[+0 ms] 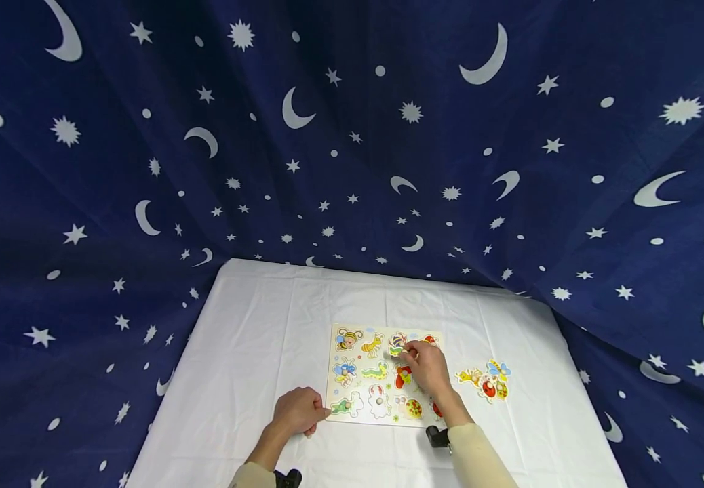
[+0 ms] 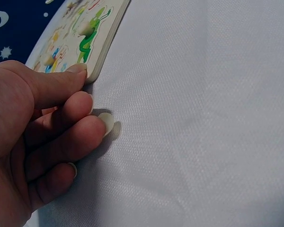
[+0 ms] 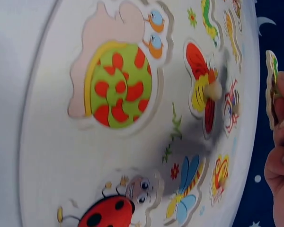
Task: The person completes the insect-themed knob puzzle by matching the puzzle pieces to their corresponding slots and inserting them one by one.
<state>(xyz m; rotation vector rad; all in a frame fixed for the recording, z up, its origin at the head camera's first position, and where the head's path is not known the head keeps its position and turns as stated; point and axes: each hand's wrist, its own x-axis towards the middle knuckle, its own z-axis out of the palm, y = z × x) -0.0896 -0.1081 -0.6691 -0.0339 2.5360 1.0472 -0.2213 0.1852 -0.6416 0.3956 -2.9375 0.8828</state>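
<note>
A wooden peg puzzle board with bug pictures lies flat on the white-covered table. My left hand pinches its near left corner, thumb on top, right beside a green grasshopper piece. My right hand is raised over the board's right half. It pinches a thin puzzle piece, seen nearly edge-on in the right wrist view, with green on its face. Below that hand are a red-winged bee piece with a knob, a snail picture and a ladybug picture.
Several loose bug pieces lie in an overlapping pile right of the board. White cloth covers the table. A dark blue curtain with moons and stars hangs behind and along the sides.
</note>
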